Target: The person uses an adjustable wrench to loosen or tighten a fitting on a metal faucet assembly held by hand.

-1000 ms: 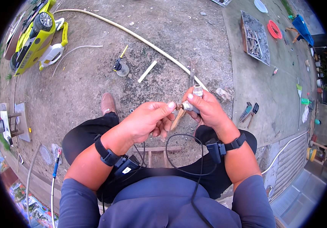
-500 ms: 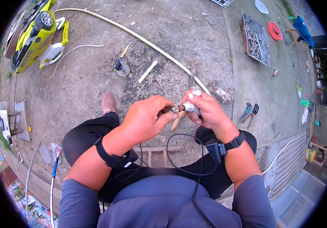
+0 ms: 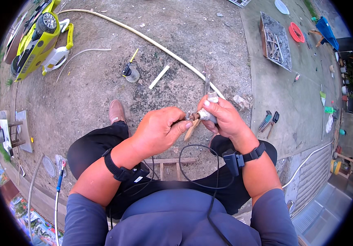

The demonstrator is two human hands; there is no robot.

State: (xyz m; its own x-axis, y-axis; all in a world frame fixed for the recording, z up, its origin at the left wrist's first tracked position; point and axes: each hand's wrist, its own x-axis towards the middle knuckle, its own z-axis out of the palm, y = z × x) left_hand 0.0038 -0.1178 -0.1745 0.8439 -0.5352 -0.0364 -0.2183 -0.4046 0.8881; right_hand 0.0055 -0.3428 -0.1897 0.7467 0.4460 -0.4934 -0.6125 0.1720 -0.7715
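Over the ground between my knees, my right hand (image 3: 224, 117) is wrapped round a grey pipe fitting (image 3: 211, 116) with whitish threaded ends, one pointing away from me and one toward my left hand. My left hand (image 3: 160, 126) is closed, pinching a small rusty metal piece (image 3: 192, 117) between thumb and fingers. That piece meets the fitting's left end; whether it is screwed in I cannot tell. My fingers hide part of both. Just beyond my right hand lies a metal wrench (image 3: 208, 78), and a wooden strip (image 3: 191, 130) shows below the fitting.
A spray bottle (image 3: 132, 74) and a pale strip (image 3: 159, 77) sit ahead on the dirt. A long hose (image 3: 156, 44) crosses behind them. Pliers-like tools (image 3: 269, 120) lie to the right. A tray of metal pieces (image 3: 275, 45) and a yellow toy car (image 3: 41, 41) are farther off.
The fitting has tilted slightly in my right hand, and more of its far threaded end shows. My left fingertips have shifted a little on the small metal piece.
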